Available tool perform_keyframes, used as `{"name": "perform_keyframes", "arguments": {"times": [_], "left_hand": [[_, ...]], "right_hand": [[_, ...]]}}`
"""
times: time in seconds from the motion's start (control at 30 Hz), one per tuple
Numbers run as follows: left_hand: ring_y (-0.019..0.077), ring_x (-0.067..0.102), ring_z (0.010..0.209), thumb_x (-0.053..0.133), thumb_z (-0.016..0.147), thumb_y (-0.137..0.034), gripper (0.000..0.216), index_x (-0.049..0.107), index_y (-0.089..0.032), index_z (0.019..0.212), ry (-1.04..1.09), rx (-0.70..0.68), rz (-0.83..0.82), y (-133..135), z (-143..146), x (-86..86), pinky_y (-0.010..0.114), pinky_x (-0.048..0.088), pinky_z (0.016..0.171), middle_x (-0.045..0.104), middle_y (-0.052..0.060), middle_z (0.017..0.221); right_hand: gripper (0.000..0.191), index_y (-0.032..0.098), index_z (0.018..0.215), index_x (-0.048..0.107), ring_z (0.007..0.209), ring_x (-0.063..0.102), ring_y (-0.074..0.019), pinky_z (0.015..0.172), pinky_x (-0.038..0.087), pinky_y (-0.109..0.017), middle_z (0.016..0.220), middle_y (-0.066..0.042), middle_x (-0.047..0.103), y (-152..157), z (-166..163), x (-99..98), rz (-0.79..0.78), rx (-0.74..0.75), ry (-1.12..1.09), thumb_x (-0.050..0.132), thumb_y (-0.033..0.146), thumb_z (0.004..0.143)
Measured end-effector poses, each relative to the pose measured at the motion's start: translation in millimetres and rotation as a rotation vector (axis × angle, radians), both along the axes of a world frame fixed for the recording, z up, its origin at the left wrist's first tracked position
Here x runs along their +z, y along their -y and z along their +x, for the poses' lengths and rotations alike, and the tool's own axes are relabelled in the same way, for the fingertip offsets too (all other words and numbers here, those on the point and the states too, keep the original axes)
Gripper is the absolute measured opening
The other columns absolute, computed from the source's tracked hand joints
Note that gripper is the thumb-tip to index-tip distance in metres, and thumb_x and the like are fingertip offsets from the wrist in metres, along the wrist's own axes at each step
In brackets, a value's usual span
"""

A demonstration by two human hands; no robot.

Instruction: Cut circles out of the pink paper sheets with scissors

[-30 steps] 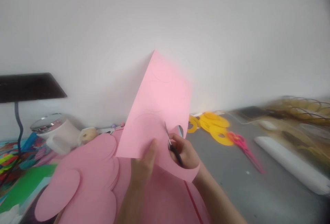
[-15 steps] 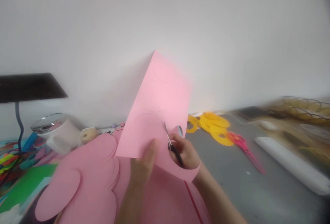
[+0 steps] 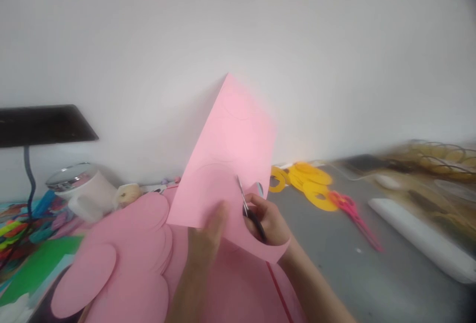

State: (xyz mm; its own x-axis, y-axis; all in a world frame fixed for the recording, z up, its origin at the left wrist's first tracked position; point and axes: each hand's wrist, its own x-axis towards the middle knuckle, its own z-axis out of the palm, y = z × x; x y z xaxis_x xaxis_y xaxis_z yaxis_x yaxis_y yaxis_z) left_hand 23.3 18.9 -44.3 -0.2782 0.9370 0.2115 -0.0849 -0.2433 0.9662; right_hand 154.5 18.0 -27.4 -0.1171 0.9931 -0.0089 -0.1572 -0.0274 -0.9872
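Observation:
A large pink paper sheet (image 3: 234, 139) with faint drawn circle outlines is held up in front of me. My left hand (image 3: 210, 231) grips its lower edge, thumb on the near face and the other fingers hidden behind. My right hand (image 3: 269, 219) is closed on black-handled scissors (image 3: 255, 221), whose blades lie at the sheet, pointing up and slightly left. A curved strip of the sheet hangs below the scissors and bends round toward my right wrist. Cut pink paper circles (image 3: 130, 258) lie overlapping at the lower left, beneath the sheet.
On the grey table (image 3: 316, 263) lie yellow paper rings (image 3: 310, 182), pink scissors (image 3: 355, 219) and a long white object (image 3: 424, 239). A white mug (image 3: 91, 191), green paper (image 3: 42, 263) and a dark panel on a stem (image 3: 44, 126) are at left. Behind stands a pale wall (image 3: 316, 55).
Very little differs. The sheet's top corner has shifted slightly right, while both hands and the black-handled scissors stay nearly in place.

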Motion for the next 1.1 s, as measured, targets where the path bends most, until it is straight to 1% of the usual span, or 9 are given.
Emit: {"name": "perform_keyframes", "arguments": {"times": [0.1, 0.27, 0.37, 0.47, 0.57, 0.73, 0.87, 0.97, 1.1], "left_hand": [[0.0286, 0.063, 0.107, 0.072, 0.072, -0.036, 0.034, 0.065, -0.023, 0.103, 0.009, -0.019, -0.029, 0, -1, -1.3, 0.043, 0.05, 0.096, 0.068, 0.007, 0.11], [0.0268, 0.06, 0.114, 0.071, 0.072, -0.032, 0.036, 0.065, -0.025, 0.106, 0.018, 0.004, -0.01, 2, 1, 4.6, 0.039, 0.047, 0.102, 0.067, 0.005, 0.117], [0.0261, 0.064, 0.107, 0.071, 0.072, -0.031, 0.029, 0.067, -0.024, 0.1, 0.015, -0.044, -0.049, 4, 1, 9.3, 0.037, 0.051, 0.095, 0.07, 0.005, 0.109], [0.0264, 0.063, 0.106, 0.072, 0.071, -0.032, 0.028, 0.069, -0.024, 0.097, 0.009, -0.076, -0.05, 4, 1, 10.3, 0.037, 0.051, 0.095, 0.071, 0.005, 0.106], [0.0277, 0.063, 0.106, 0.072, 0.071, -0.033, 0.033, 0.069, -0.024, 0.102, 0.007, -0.087, -0.039, 3, 0, 7.6, 0.04, 0.05, 0.096, 0.071, 0.006, 0.105], [0.0299, 0.06, 0.113, 0.073, 0.07, -0.037, 0.041, 0.067, -0.023, 0.108, 0.009, -0.097, -0.038, 2, -2, 5.1, 0.044, 0.049, 0.099, 0.068, 0.009, 0.114], [0.0294, 0.063, 0.108, 0.073, 0.071, -0.038, 0.033, 0.069, -0.023, 0.1, 0.003, -0.115, -0.061, 3, -3, 7.8, 0.043, 0.051, 0.096, 0.07, 0.007, 0.108], [0.03, 0.062, 0.108, 0.074, 0.071, -0.038, 0.029, 0.071, -0.024, 0.096, -0.043, -0.067, -0.08, 3, -6, 6.3, 0.042, 0.051, 0.095, 0.071, 0.006, 0.107], [0.0261, 0.062, 0.106, 0.069, 0.079, -0.037, 0.028, 0.067, -0.021, 0.102, -0.067, -0.054, -0.075, 2, -10, -1.4, 0.046, 0.05, 0.093, 0.067, 0.008, 0.113]], "right_hand": [[0.026, 0.02, 0.072, 0.051, 0.046, 0.044, -0.011, 0.045, 0.034, -0.023, 0.043, 0.007, 0.048, 0, 0, 0.7, -0.001, -0.005, 0.007, 0.069, 0.019, 0.053], [0.026, 0.02, 0.072, 0.051, 0.043, 0.042, -0.0095, 0.042, 0.033, -0.022, 0.043, 0.007, 0.048, 0, -1, 2.7, -0.029, -0.017, -0.01, 0.067, 0.019, 0.052], [0.027, 0.02, 0.073, 0.05, 0.039, 0.037, -0.0066, 0.038, 0.027, -0.02, 0.047, 0.008, 0.05, 2, -1, 4.2, -0.035, -0.006, -0.048, 0.066, 0.017, 0.051], [0.027, 0.02, 0.075, 0.049, 0.036, 0.033, -0.0044, 0.036, 0.021, -0.019, 0.051, 0.008, 0.052, 4, 2, 5.7, -0.014, 0.005, -0.059, 0.065, 0.015, 0.053], [0.027, 0.02, 0.073, 0.049, 0.041, 0.038, -0.006, 0.039, 0.025, -0.019, 0.053, 0.006, 0.052, 5, 3, 7.3, 0.002, 0.0, -0.052, 0.066, 0.014, 0.053], [0.027, 0.019, 0.071, 0.05, 0.048, 0.042, -0.0078, 0.046, 0.032, -0.02, 0.055, 0.006, 0.05, 4, 2, 8.4, 0.001, -0.01, -0.044, 0.068, 0.014, 0.052], [0.028, 0.019, 0.071, 0.049, 0.048, 0.042, -0.0078, 0.047, 0.032, -0.02, 0.054, 0.007, 0.05, 3, 2, 8.4, -0.009, -0.008, -0.051, 0.07, 0.015, 0.052], [0.029, 0.019, 0.07, 0.049, 0.049, 0.043, -0.0084, 0.049, 0.033, -0.02, 0.053, 0.007, 0.05, 3, 1, 9.0, -0.018, -0.011, -0.052, 0.07, 0.015, 0.051], [0.026, 0.018, 0.071, 0.049, 0.049, 0.042, -0.0082, 0.049, 0.034, -0.021, 0.051, 0.007, 0.05, 4, 1, 9.8, -0.029, -0.023, -0.038, 0.066, 0.015, 0.051]]}}
